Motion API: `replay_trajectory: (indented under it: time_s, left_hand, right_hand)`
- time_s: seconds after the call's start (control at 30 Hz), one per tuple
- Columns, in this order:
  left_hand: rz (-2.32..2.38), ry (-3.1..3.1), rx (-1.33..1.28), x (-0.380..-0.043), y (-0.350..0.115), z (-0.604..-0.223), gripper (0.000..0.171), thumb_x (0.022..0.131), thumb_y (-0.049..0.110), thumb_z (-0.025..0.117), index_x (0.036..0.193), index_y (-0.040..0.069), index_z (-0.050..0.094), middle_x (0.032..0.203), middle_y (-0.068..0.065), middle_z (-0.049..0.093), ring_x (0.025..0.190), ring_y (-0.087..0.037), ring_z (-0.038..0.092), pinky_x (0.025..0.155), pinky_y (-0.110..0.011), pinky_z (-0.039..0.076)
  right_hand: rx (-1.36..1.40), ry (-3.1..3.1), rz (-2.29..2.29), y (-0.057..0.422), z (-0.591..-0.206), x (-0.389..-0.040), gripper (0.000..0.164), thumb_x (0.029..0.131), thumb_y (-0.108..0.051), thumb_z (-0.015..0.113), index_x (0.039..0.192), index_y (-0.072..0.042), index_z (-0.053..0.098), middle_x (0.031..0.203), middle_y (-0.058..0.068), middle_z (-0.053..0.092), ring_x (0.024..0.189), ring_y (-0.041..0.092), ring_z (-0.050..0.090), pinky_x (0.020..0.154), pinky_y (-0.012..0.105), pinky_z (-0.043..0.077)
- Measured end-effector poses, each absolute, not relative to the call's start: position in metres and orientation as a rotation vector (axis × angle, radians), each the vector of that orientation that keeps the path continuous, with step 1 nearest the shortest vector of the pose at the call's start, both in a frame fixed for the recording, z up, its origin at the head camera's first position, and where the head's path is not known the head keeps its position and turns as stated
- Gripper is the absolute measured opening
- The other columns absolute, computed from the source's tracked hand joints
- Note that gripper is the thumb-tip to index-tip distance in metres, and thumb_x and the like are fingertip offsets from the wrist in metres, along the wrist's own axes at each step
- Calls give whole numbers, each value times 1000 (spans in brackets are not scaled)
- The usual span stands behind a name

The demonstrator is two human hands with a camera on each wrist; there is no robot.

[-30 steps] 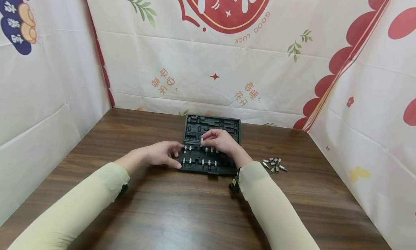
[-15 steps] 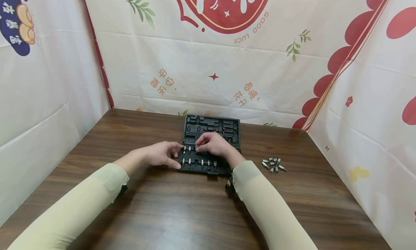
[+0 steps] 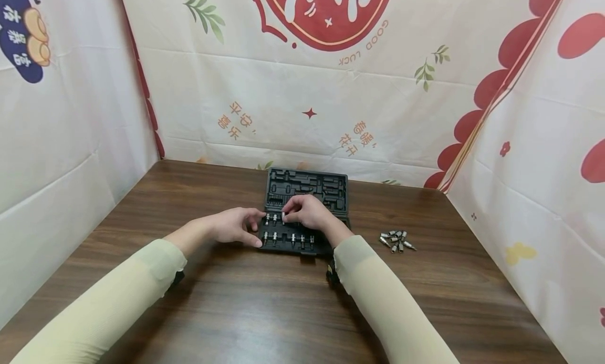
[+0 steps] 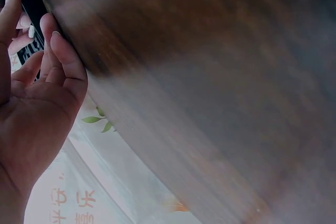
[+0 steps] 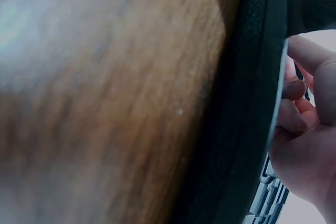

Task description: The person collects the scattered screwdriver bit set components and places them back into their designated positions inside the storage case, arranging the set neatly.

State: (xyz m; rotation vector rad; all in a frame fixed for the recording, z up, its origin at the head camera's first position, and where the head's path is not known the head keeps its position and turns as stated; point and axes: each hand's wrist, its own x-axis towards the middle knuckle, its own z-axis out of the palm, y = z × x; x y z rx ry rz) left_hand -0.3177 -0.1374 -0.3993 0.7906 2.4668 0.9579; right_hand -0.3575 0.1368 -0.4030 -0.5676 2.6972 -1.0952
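Note:
An unfolded black plastic tool case lies on the table, with several silver bit sockets standing in two rows in its near half. My right hand is over this half and pinches a small silver socket between thumb and fingers, at the back row; whether it sits in a slot cannot be told. At the case's left edge, my left hand rests with thumb and fingertips against the side, fingers relaxed. The right wrist view shows the right hand partly hidden behind the case's edge.
Right of the case, a small pile of loose silver bits and sockets lies on the brown wooden table. The moulded lid leans back behind the near half. Printed cloth walls enclose the table's back and sides.
My right hand has moved left and slightly down with the socket, bringing it to the back row beside the leftmost sockets. The left hand stays at the case's edge.

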Motion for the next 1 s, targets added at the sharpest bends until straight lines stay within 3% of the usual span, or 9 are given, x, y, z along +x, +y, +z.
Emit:
replay_trajectory:
  time_s: [0.4, 0.63, 0.83, 1.0]
  left_hand:
    - [923, 2483, 805, -316, -135, -400, 83, 96, 28, 88, 161, -5, 47, 118, -11, 69, 93, -16, 65, 87, -32, 52]
    - [920, 2486, 818, -314, -135, -398, 84, 96, 28, 88, 161, -6, 46, 118, -12, 69, 91, -15, 65, 86, -32, 52]
    - [921, 2485, 806, -313, -137, -396, 84, 97, 27, 87, 162, -5, 46, 118, -11, 68, 90, -15, 65, 86, -32, 52]
    - [931, 2481, 813, -313, -137, -396, 84, 96, 28, 88, 162, -6, 46, 119, -12, 68, 92, -16, 64, 85, -32, 51]
  right_hand:
    - [-574, 2731, -1008, 139, -405, -358, 22, 99, -26, 85, 120, -20, 83, 96, 1, 71, 86, 17, 60, 82, 33, 48]
    - [-547, 2745, -968, 140, -404, -358, 33, 99, -32, 84, 131, -25, 80, 105, 2, 72, 91, 20, 61, 83, 36, 49]
    - [-574, 2781, -905, 137, -404, -359, 32, 100, -33, 84, 131, -29, 80, 111, 3, 72, 95, 21, 60, 86, 37, 48]
    - [-567, 2782, -906, 136, -403, -360, 30, 99, -31, 85, 128, -28, 80, 103, 3, 71, 89, 20, 60, 82, 35, 47]
